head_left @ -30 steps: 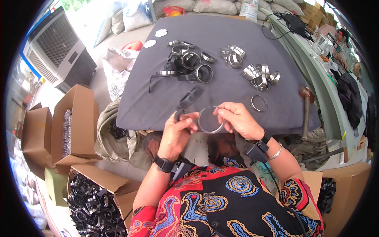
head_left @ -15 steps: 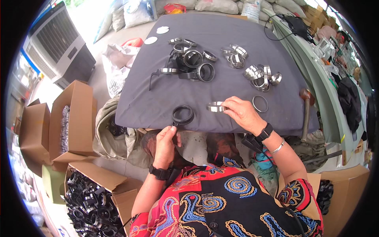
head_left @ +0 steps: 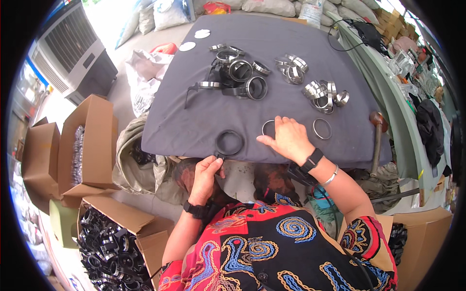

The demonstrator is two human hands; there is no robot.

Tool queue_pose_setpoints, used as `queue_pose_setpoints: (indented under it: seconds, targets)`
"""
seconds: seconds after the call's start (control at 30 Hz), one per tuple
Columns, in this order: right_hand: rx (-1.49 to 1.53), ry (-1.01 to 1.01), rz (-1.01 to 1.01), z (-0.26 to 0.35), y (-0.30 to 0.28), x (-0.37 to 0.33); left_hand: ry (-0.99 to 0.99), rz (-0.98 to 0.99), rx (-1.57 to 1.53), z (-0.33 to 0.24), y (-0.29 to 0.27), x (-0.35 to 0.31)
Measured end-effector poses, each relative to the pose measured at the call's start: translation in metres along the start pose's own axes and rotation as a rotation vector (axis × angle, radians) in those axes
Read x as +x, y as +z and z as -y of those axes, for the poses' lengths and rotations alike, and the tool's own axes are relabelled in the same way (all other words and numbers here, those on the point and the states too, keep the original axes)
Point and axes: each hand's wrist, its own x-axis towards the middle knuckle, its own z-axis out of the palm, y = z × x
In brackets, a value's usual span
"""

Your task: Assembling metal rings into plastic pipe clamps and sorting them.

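My left hand [head_left: 208,169] is closed on the short tab of a black ring [head_left: 218,141], whose round part lies over the table's near edge. To its right, my right hand [head_left: 290,139] grips a silver metal ring [head_left: 263,127]; the palm and fingers hide most of it, and only its left arc shows. Beside that hand, another thin metal ring [head_left: 314,128] rests on the dark cloth-covered table [head_left: 184,126]. Farther back is a cluster of black rings with silver bands [head_left: 256,88]. Loose silver rings lie in two groups [head_left: 294,73], one nearer the right [head_left: 324,104].
A hammer [head_left: 377,140] lies along the table's right edge. Two white discs [head_left: 187,46] are at the far left. An open carton of black ringed parts [head_left: 109,247] stands at lower left, with another carton [head_left: 97,145] above it and an air cooler [head_left: 73,53] beyond.
My right hand has turned over the metal ring, which is now mostly covered and tilted. The black ring in my left hand has shifted slightly right and shows more of its face.
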Motion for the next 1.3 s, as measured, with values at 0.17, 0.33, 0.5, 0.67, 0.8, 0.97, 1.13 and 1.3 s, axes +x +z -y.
queue_pose_setpoints:
  seconds: [0.17,0.33,0.5,0.67,0.8,0.97,1.13,1.3]
  targets:
    - [0.026,-0.042,0.119,0.003,-0.003,0.010,-0.007,0.018,0.014,0.000,-0.002,-0.003]
    - [0.340,-0.543,0.142,0.014,-0.020,0.023,0.007,0.048,-0.012,0.006,-0.008,0.003]
    - [0.376,-0.794,0.235,0.047,-0.025,0.041,-0.005,0.025,-0.065,0.007,-0.007,0.003]
    - [0.201,-0.867,0.318,0.063,-0.018,0.050,-0.033,0.028,-0.103,0.008,-0.006,0.003]
    - [0.124,-0.887,0.378,0.069,-0.018,0.057,-0.034,0.075,-0.095,0.011,-0.013,0.004]
    - [0.104,-0.928,0.385,0.072,-0.016,0.062,-0.051,0.079,-0.096,0.009,-0.014,0.004]
    - [0.073,-0.962,0.357,0.073,-0.012,0.063,-0.066,0.087,-0.092,0.006,-0.014,0.005]
    - [0.070,-1.024,0.326,0.068,-0.008,0.066,-0.067,0.092,-0.070,0.001,-0.011,0.004]
